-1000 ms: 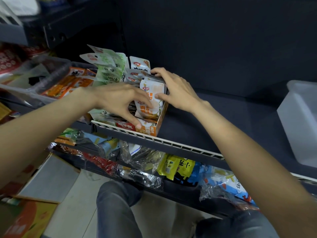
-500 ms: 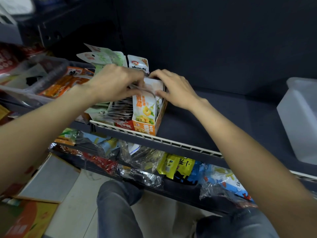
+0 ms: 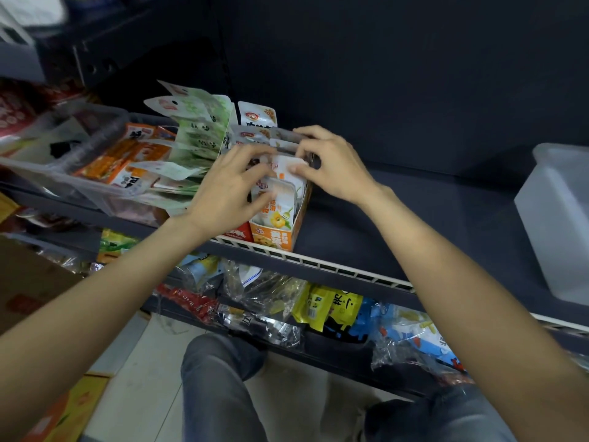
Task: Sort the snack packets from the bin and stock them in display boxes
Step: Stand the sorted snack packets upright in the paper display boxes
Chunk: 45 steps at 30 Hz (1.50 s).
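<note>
Both hands' curled fingers grip a white snack packet (image 3: 280, 199) standing upright, long axis vertical, in the orange display box (image 3: 276, 239): left hand (image 3: 234, 189) beside it, right hand (image 3: 331, 164) pinching its top edge.

Orange display box (image 3: 276, 240): open-topped, upright on the shelf edge, below both hands. White snack packets (image 3: 278, 205) stand upright inside, beneath the fingers. Clear bin (image 3: 79, 183) of orange packets lies left of the left hand.

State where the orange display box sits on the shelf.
In the head view, the orange display box stands at the shelf's front edge, centre-left, right of the clear bin, beneath both hands.
</note>
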{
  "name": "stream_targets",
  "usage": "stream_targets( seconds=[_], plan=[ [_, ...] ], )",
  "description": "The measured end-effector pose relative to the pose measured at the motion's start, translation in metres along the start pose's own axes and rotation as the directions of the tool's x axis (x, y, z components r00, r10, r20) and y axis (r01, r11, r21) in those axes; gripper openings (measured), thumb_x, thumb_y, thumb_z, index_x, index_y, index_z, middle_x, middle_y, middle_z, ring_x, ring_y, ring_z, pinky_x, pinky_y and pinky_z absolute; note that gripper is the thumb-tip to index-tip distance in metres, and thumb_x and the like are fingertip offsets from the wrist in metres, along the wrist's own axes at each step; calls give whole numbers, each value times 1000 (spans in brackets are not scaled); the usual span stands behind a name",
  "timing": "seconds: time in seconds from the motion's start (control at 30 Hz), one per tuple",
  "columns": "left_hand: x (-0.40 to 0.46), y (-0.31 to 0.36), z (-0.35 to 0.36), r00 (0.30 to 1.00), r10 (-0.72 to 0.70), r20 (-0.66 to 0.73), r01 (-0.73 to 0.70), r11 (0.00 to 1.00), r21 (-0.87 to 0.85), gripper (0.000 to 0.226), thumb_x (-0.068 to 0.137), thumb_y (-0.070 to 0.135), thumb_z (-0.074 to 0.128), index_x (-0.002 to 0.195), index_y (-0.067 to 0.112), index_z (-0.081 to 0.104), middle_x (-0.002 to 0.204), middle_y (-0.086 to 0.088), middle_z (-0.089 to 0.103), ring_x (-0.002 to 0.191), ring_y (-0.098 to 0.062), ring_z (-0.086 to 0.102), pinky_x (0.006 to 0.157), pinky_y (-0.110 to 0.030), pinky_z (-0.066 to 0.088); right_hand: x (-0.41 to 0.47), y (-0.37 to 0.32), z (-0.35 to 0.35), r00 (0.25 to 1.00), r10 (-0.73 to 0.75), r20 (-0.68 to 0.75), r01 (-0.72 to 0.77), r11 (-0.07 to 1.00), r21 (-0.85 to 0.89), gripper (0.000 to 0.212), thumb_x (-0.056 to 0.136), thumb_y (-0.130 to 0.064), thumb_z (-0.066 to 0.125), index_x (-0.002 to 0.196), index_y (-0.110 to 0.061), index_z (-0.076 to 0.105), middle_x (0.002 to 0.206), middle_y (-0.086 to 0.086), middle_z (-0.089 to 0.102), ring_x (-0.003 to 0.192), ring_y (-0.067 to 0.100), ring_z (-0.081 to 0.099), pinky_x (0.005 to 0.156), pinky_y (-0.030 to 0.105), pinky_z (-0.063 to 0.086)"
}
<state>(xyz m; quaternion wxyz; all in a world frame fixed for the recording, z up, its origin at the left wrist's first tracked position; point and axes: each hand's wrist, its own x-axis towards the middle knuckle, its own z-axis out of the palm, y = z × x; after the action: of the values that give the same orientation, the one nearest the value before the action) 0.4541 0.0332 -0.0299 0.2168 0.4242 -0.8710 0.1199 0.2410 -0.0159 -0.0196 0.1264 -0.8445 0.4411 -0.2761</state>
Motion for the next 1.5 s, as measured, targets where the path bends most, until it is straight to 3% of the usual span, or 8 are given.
stream_targets(
  seconds=[0.17, 0.43, 0.53, 0.67, 0.9, 1.07, 1.23, 1.5],
  plan=[
    [0, 4, 3, 996, -91, 18, 92, 991, -97, 25, 89, 27, 58, 97, 4, 58, 138, -14, 46, 115, -34, 53, 88, -46, 49, 14, -6, 5, 945, 245, -218, -217, 965, 146, 11, 88, -25, 61, 85, -15, 63, 82, -3, 66, 77, 16, 62, 76, 43, 52],
    [-3, 3, 0, 993, -121, 1, 121, 988, -97, 29, 87, 29, 64, 107, 9, 56, 146, -12, 36, 129, -32, 39, 96, -45, 45, 12, -7, -8, 982, 187, 3, -186, 976, 111, 19, 87, -33, 65, 98, -22, 55, 97, -6, 65, 85, 12, 61, 78, 40, 52],
    [5, 9, -7, 980, -193, 55, 201, 940, -275, 70, 76, 30, 75, 134, 17, 38, 152, -7, 23, 137, -27, 30, 103, -42, 40, 5, -6, -18, 985, 81, 152, -124, 945, 302, 35, 82, -38, 71, 109, -28, 52, 112, -10, 57, 102, 7, 55, 86, 26, 48],
    [17, 8, -20, 987, -121, 110, 146, 956, -256, 88, 75, 41, 74, 147, 21, 27, 155, -5, 17, 141, -24, 21, 109, -37, 28, -8, 6, -22, 990, 125, -58, -73, 836, 544, 20, 91, -26, 62, 109, -27, 55, 116, -7, 58, 111, 6, 56, 91, 20, 45],
    [10, 14, -17, 994, 69, 84, -65, 997, -49, 42, 87, 44, 51, 117, 17, 61, 124, -1, 60, 116, -25, 53, 94, -47, 45, -6, 3, -12, 983, 181, 37, -183, 982, 48, 87, 74, -42, 75, 144, -21, 29, 132, 2, 54, 122, 21, 45, 102, 37, 32],
    [-4, 10, -13, 983, 54, 173, -80, 987, 143, 58, 93, 50, 33, 139, 16, 44, 137, -4, 50, 124, -24, 46, 98, -43, 38, 5, -7, 2, 999, 40, -15, -43, 952, -303, 32, 88, -35, 57, 116, -18, 56, 100, 4, 63, 109, 23, 50, 88, 33, 26],
    [-3, 9, -12, 970, 9, 242, -47, 987, 152, 72, 93, 55, 26, 148, 9, 26, 150, -6, 34, 137, -22, 32, 110, -44, 30, 7, -10, 2, 991, 82, -103, -103, 972, -211, 15, 93, -19, 50, 93, -10, 63, 80, 7, 66, 82, 30, 60, 83, 29, 33],
    [-8, 6, -7, 978, -25, 209, 15, 999, 50, 70, 91, 55, 32, 148, 16, 27, 155, -4, 25, 139, -23, 28, 111, -46, 27, 23, -11, -14, 958, 282, -48, -283, 959, -16, 29, 91, -24, 55, 119, -14, 55, 113, 5, 65, 104, 24, 59, 90, 38, 45]
  ],
)
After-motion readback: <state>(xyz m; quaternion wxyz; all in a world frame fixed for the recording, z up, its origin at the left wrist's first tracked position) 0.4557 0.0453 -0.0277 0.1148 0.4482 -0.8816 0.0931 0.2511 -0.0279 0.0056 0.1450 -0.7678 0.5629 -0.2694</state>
